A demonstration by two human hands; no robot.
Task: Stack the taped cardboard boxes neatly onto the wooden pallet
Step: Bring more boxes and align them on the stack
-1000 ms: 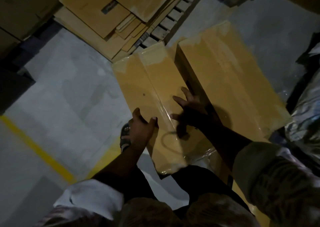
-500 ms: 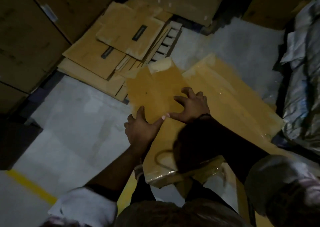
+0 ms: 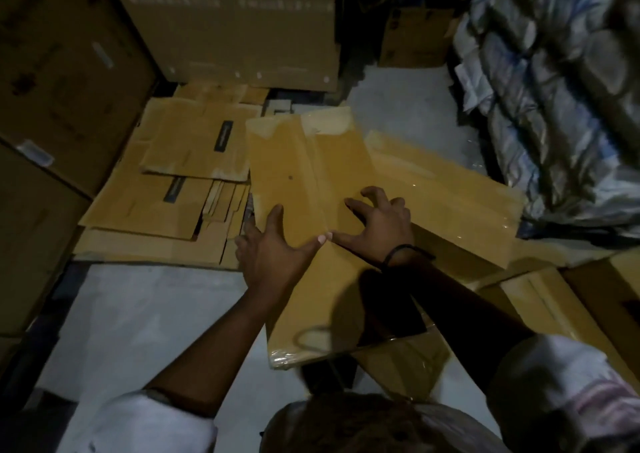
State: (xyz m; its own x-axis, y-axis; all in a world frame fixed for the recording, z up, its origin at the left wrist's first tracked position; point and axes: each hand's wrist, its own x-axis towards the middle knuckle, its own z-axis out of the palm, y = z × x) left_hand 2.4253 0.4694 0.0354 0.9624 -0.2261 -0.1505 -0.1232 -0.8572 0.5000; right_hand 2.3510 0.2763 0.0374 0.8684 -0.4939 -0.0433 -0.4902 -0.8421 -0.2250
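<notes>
Two hands rest on a long taped cardboard box: the left hand grips its near-left edge, thumb on top; the right hand lies spread on the glossy lid, fingers clawed. Below the hands runs a pale, smooth concrete floor. Left of the left hand, flattened cardboard sheets overlap, covering most of the wooden pallet. Right of the right hand sits a second taped box, and farther right, shiny plastic-wrapped bundles. Tall brown cartons wall the dim room ahead.
</notes>
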